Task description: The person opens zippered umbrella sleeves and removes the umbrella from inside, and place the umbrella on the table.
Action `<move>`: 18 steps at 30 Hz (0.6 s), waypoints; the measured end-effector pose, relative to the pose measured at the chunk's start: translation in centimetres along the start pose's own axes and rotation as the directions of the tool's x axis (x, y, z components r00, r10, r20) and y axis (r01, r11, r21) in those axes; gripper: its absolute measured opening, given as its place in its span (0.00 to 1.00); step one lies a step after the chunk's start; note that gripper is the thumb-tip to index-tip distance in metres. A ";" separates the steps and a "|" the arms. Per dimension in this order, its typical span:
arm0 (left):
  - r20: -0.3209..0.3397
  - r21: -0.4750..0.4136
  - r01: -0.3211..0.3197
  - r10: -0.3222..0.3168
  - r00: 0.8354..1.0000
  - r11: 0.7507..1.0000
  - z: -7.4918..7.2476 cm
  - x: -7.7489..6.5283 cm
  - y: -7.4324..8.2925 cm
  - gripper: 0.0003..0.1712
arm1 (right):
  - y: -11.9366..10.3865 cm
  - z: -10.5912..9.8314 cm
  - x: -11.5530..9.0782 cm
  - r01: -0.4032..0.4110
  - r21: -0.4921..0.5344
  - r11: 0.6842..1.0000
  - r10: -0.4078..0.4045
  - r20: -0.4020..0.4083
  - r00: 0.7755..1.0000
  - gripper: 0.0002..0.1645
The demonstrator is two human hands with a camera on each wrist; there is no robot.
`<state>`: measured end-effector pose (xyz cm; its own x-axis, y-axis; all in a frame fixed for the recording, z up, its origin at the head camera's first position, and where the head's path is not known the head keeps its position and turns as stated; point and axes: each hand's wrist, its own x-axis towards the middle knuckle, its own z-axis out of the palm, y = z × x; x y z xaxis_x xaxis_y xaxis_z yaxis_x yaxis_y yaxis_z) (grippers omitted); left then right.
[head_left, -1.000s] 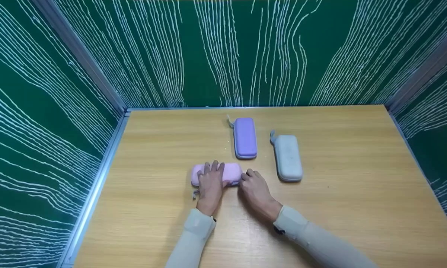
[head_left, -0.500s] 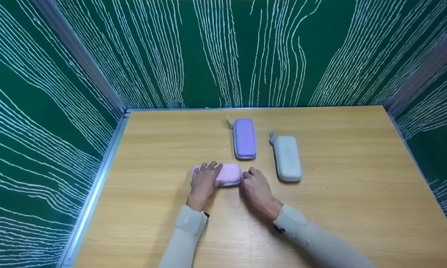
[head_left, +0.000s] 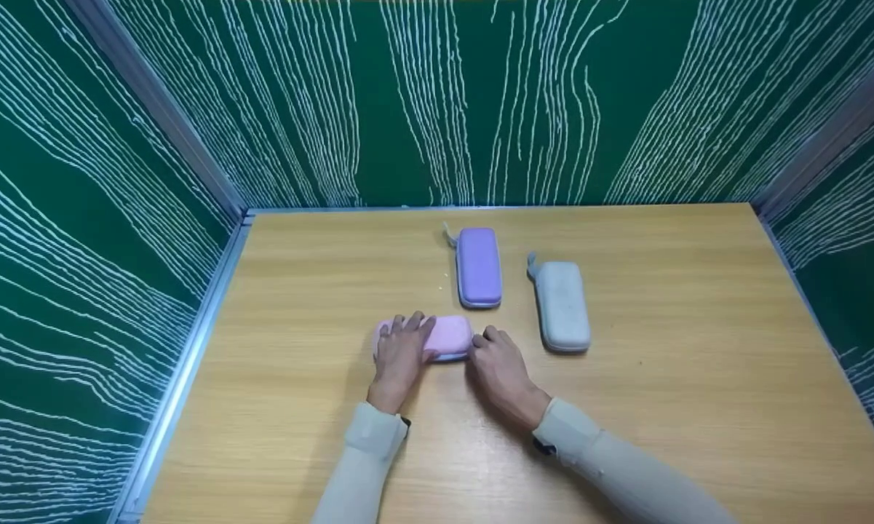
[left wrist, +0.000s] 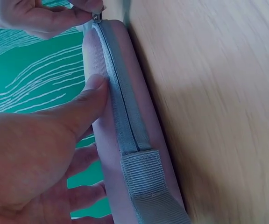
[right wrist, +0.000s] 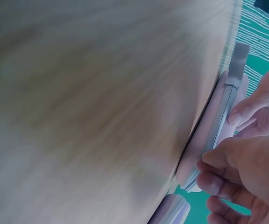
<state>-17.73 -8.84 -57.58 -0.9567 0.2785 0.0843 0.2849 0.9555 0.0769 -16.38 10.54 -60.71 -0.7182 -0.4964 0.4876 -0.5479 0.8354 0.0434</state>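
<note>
A pink hard zip case point(head_left: 453, 335) lies lengthwise across the wooden table. My left hand point(head_left: 397, 358) holds its left part, with the fingers spread over the lid and the thumb point(left wrist: 95, 86) on the near side just above the zipper point(left wrist: 119, 88). At the case's right end, my right hand point(head_left: 502, 370) pinches the small metal zipper pull point(left wrist: 97, 18) between thumb and finger. The zipper's teeth look closed along the near side. A grey ribbed strap point(left wrist: 144, 171) hangs from the left end; in the head view the left hand covers it.
Behind the pink case stands a purple zip case point(head_left: 480, 266) with a loop strap. A grey zip case point(head_left: 564, 306) lies to the right, beyond the right hand. Green walls with white lines point(head_left: 422, 102) rise behind the table point(head_left: 298, 291) and at both sides.
My left hand has slid left along the pink case, baring more of its right half. The right hand stays at the right end, and the cases keep their places.
</note>
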 end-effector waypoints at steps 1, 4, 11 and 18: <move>0.007 -0.002 0.004 -0.004 1.000 1.000 0.0 0.0 0.0 0.35 | 0.0 0.0 0.0 0.001 -0.002 1.000 -0.001 0.000 1.000 0.06; 0.020 -0.008 0.009 -0.009 1.000 1.000 0.1 0.1 0.1 0.35 | -0.1 0.0 0.0 -0.005 0.001 1.000 0.005 0.007 1.000 0.06; 0.024 -0.003 0.010 -0.009 1.000 1.000 0.1 0.1 0.1 0.35 | -0.4 0.0 0.0 0.000 0.012 1.000 0.000 0.034 0.999 0.07; 0.003 0.020 0.010 -0.010 1.000 1.000 0.2 0.0 0.2 0.35 | -0.7 0.1 -0.1 -0.012 0.018 1.000 0.011 0.039 0.999 0.08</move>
<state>-17.66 -8.64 -57.81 -0.9597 0.2693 0.0807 0.2743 0.9599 0.0579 -15.95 9.93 -60.82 -0.7404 -0.4957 0.4540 -0.5469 0.8369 0.0218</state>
